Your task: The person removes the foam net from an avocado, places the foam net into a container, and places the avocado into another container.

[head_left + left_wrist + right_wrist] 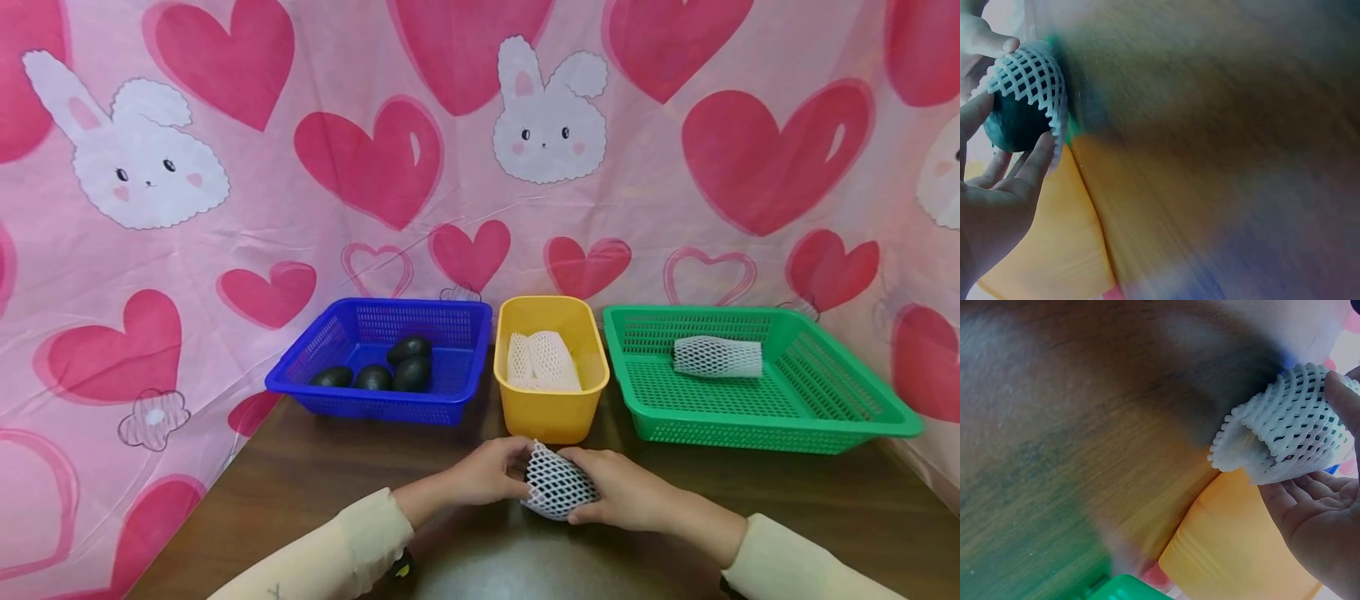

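Observation:
Over the table in front of the yellow bin, both hands hold an avocado inside a white foam net sleeve. In the left wrist view, the dark avocado has one end bare while the net covers the rest. My left hand grips the bare end between thumb and fingers, some of them touching the net's edge. From the other side, my right hand grips the net sleeve round the fruit. The right wrist view shows the net's other end standing open and loose.
A blue basket at the left holds several avocados. In the middle, the yellow bin contains white foam nets. At the right, a green basket has one white foam net in it; its contents are unclear.

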### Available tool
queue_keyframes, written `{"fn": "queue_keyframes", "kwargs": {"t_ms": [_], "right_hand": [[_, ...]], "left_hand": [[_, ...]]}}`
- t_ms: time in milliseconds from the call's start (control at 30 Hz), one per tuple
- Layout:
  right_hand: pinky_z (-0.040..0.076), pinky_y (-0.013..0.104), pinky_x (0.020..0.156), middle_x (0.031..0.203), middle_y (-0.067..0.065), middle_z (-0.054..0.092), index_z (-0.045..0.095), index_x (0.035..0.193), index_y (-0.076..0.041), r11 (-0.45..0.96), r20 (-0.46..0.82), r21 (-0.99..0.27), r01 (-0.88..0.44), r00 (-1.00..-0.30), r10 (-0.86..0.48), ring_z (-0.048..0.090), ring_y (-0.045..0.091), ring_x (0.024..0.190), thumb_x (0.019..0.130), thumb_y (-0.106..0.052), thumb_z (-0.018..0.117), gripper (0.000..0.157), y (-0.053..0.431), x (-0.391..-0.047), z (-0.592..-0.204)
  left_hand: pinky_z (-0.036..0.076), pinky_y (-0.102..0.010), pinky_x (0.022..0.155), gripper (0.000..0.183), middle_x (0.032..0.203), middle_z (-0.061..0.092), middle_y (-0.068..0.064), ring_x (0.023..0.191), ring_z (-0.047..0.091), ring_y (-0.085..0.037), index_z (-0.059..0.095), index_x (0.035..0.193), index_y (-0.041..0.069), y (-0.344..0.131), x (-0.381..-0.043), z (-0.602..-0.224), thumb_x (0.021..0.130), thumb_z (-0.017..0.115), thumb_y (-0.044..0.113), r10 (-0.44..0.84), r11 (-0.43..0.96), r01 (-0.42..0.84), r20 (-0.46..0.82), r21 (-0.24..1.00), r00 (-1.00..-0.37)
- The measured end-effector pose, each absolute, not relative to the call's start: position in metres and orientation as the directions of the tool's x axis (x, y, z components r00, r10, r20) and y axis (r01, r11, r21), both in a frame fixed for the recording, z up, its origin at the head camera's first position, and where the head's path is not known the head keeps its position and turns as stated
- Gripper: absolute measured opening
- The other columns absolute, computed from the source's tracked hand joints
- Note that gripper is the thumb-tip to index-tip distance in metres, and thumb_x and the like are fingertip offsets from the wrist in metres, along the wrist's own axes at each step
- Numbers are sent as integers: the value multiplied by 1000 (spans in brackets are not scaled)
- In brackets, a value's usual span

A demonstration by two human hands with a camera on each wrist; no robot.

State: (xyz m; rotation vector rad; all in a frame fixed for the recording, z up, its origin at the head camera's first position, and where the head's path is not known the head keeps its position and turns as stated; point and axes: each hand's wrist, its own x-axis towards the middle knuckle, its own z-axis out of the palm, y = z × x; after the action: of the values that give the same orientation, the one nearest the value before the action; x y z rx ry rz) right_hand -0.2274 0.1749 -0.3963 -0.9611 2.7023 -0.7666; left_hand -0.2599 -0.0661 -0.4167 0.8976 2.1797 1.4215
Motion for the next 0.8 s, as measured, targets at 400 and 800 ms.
{"fn": "queue_keyframes", "kwargs": {"t_ms": [400, 800], "right_hand": [[48, 40, 89, 121, -1, 59, 51, 134, -7, 652, 10, -533, -540, -774, -633, 56, 13, 102, 77, -40, 82, 73, 176, -227, -397], [49, 37, 87, 116, -5, 59, 54, 129, -9, 652, -2, -532, -540, -770, -638, 55, 11, 99, 76, -37, 83, 67, 177, -227, -394]], "left_hand": [[50, -21, 81, 47, 104, 64, 4, 95, 60, -6, 57, 118, 5, -61, -259, -420, 75, 74, -7, 699, 309, 309, 6, 899, -715], [51, -20, 79, 47, 102, 63, 5, 93, 60, -5, 58, 116, 4, -63, -256, -418, 73, 77, -6, 690, 322, 321, 12, 891, -724]]}}
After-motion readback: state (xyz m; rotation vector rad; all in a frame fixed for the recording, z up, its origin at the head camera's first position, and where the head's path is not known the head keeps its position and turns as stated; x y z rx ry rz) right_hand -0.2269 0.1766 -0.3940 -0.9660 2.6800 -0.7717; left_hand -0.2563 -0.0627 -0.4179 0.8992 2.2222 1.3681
